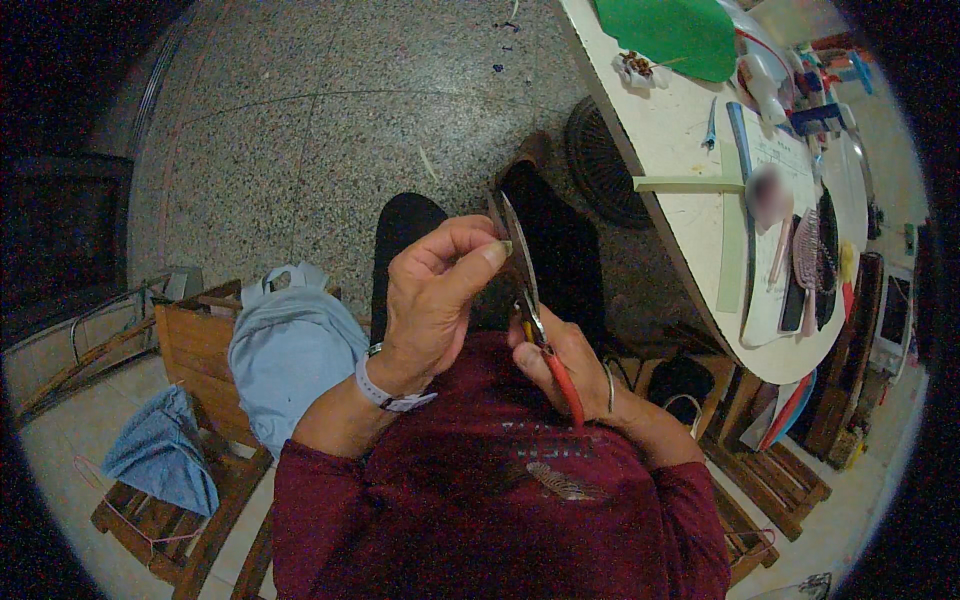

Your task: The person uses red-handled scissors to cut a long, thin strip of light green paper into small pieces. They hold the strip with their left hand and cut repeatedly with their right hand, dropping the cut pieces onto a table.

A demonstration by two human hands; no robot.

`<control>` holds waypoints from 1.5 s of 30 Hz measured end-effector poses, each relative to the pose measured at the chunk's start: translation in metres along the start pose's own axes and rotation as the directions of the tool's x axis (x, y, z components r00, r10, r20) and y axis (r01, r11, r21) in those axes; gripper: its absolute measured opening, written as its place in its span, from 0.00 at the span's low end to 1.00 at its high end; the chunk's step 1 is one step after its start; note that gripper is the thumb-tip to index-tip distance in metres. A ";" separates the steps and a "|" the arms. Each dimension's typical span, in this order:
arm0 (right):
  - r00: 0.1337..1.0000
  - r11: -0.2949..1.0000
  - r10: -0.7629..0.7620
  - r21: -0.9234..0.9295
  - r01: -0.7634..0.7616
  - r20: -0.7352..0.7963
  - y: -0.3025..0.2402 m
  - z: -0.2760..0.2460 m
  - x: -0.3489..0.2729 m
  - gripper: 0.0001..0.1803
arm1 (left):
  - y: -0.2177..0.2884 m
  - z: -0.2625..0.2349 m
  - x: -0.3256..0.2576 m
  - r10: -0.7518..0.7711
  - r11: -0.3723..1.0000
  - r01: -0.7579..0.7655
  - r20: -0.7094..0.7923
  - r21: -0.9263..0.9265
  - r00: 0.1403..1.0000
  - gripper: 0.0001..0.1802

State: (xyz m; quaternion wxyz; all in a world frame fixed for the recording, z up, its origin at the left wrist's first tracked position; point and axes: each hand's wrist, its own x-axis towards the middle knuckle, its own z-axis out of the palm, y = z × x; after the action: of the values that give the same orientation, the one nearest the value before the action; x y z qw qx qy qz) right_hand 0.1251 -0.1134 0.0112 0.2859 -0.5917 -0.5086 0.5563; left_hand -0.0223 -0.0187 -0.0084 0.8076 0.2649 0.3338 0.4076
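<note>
Red-handled scissors w/ long steel blades point(535, 300) sit in the right hand point(565, 365), grip wrapped round the red handle low near the lap, blades pointing up and away from the body. Left hand point(430, 300) is above and just left of the blades, thumb and forefinger pressed together, pinching a small pale-green strip piece point(507, 246) right at the blade edge; other fingers curl in loosely. Right-hand fingers are mostly hidden behind the handle, so can't tell exactly how they lie. Blades look nearly closed, can't tell for sure.

To cut well here, my judgement: keep the pinch close to the cut line but fingertips clear of the edge, hold the piece taut and square to the blades, cut w/ the part of the blade near the pivot for control, short steady squeeze. Wrists tucked near the maroon shirt point(500, 480) help steadiness.

Around: white curved tabletop point(680, 150) to the right w/ a green sheet point(670, 35) and longer pale-green strips point(690, 184); light-blue backpack point(285, 350) on a wooden chair point(190, 350) to the left; speckled stone floor point(300, 130) below.
</note>
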 end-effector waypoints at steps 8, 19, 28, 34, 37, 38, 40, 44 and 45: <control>1.000 1.000 -0.010 -0.003 0.010 0.005 -0.001 0.000 0.001 0.16 | 0.000 -0.001 0.000 -0.003 1.000 0.003 -0.023 -0.007 1.000 0.07; 1.000 0.999 -0.002 -0.038 0.002 -0.006 0.000 0.002 0.001 0.16 | -0.006 -0.007 0.001 0.046 0.993 -0.048 0.015 0.111 0.999 0.04; 1.000 1.000 0.011 -0.012 -0.010 0.029 -0.002 0.000 0.001 0.17 | -0.001 -0.006 0.000 0.029 0.997 -0.031 0.026 0.077 0.999 0.04; 1.000 1.000 0.004 -0.007 -0.004 0.014 -0.002 0.001 0.000 0.16 | 0.003 -0.004 0.000 -0.021 1.000 0.021 0.001 -0.021 1.000 0.04; 1.000 1.000 0.013 -0.017 -0.012 0.019 -0.002 0.001 0.000 0.16 | 0.003 -0.006 0.001 -0.006 1.000 0.006 0.020 -0.027 1.000 0.05; 1.000 1.000 0.015 -0.019 -0.015 0.022 -0.002 0.001 0.000 0.15 | 0.003 -0.006 0.001 -0.007 0.999 0.008 0.019 -0.032 1.000 0.05; 0.999 1.000 0.025 -0.018 -0.024 0.032 -0.001 0.000 0.000 0.15 | 0.003 -0.006 0.002 -0.011 0.999 0.012 0.017 -0.044 1.000 0.05; 1.000 1.000 0.002 -0.019 -0.002 0.026 -0.002 0.001 0.000 0.15 | 0.007 -0.003 0.001 -0.063 0.995 0.062 -0.015 -0.078 0.998 0.05; 1.000 1.000 -0.003 -0.022 0.004 0.024 -0.002 0.001 0.000 0.15 | 0.005 -0.004 0.001 -0.037 0.998 0.037 -0.009 -0.041 0.999 0.05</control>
State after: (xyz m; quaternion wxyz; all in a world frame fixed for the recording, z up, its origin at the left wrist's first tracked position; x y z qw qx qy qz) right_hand 0.1238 -0.1127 0.0126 0.2741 -0.5871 -0.5192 0.5572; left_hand -0.0272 -0.0150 -0.0075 0.8186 0.2400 0.3341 0.4007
